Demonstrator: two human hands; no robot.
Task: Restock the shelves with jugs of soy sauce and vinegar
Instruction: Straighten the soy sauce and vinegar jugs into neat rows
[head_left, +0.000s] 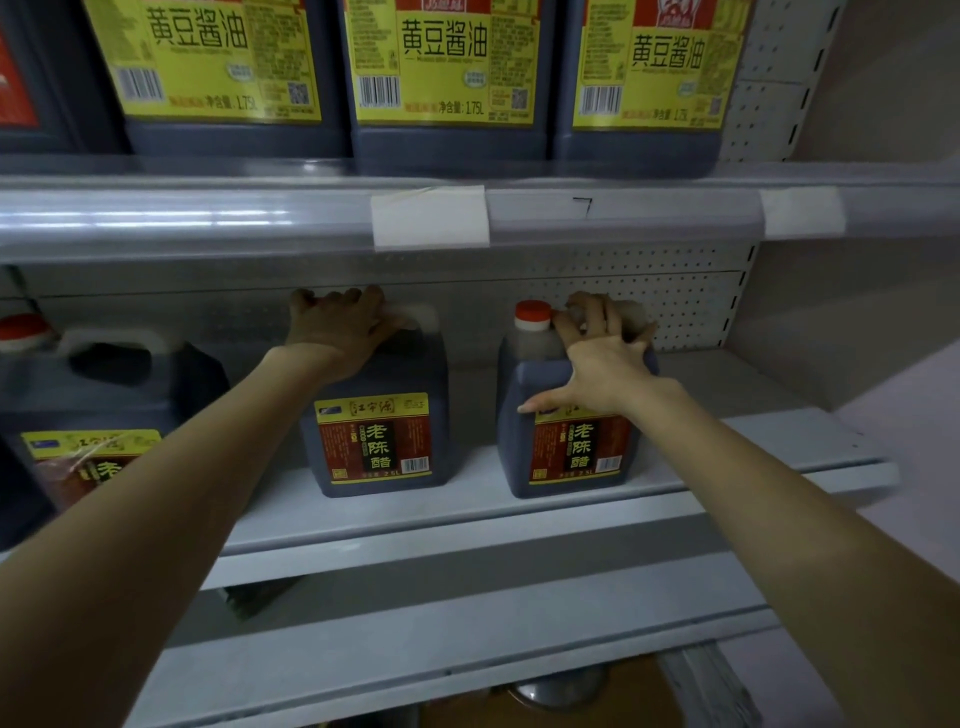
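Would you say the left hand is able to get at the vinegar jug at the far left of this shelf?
Probably yes: the left hand grips the middle vinegar jug, and the far-left jug stands beside it, handle uncovered.

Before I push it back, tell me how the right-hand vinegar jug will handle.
Likely heavy: the right-hand vinegar jug looks full of dark liquid nearly to its red cap. It should slide rather than tip, standing on a broad base on the smooth shelf. The moulded handle under your right hand probably gives a firm hold.
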